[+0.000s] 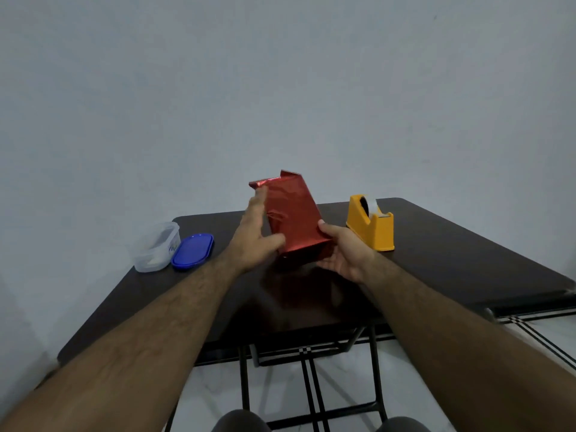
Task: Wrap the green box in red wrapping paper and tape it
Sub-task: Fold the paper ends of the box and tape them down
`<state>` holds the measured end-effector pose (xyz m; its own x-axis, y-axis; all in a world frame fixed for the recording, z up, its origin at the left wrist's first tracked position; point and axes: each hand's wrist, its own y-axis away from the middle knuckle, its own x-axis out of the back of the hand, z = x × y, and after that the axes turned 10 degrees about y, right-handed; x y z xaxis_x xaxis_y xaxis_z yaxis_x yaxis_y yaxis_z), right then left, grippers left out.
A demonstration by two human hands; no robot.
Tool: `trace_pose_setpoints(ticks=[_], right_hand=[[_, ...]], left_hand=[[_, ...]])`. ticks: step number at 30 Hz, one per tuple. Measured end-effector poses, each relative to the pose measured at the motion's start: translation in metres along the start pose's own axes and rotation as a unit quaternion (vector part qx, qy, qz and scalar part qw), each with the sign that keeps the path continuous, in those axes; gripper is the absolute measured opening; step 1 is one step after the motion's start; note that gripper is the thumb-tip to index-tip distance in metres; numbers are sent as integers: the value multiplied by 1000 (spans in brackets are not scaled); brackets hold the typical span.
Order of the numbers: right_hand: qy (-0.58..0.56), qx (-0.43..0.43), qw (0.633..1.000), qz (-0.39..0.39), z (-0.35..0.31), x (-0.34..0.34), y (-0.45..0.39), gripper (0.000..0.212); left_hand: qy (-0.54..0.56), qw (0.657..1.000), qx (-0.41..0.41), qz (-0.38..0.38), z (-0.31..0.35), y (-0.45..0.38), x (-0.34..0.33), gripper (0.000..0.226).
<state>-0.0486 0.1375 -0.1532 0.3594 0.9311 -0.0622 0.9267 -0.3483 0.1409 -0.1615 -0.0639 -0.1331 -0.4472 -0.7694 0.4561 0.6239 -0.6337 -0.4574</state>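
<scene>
The box is covered in shiny red wrapping paper (294, 210) and stands tilted, its lower end just above the dark table (436, 260); no green shows. My right hand (339, 251) grips its lower right corner, thumb on the front face and fingers under the near end. My left hand (258, 232) lies flat against the left side with straight fingers reaching up toward the top. Loose paper ends stick up at the far top edge. A yellow tape dispenser (372, 227) stands to the right of the box.
A clear plastic container (156, 251) and its blue lid (192, 251) sit at the table's left edge. A grey wall rises behind the table. Tiled floor and the table's metal legs show below, with my knees at the bottom.
</scene>
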Motion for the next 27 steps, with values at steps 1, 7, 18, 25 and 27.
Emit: trace_pose_setpoints(ticks=[1,7,18,25,27], right_hand=[[-7,19,1000,-9,4,0,-3,46],[66,112,990,-49,22,0,-18,44],[137,211,968,26,17,-5,-26,72],[219,340,903,144,-33,-18,-22,99],[264,387,866,177,-64,-25,-14,93]], left_hand=[[77,994,64,48,0,-3,-4,121],[310,924,191,120,-24,-22,-16,106],[211,973,88,20,-33,-6,-15,127],[217,972,81,26,-14,-23,3,130],[206,975,75,30,-5,-31,9,111]])
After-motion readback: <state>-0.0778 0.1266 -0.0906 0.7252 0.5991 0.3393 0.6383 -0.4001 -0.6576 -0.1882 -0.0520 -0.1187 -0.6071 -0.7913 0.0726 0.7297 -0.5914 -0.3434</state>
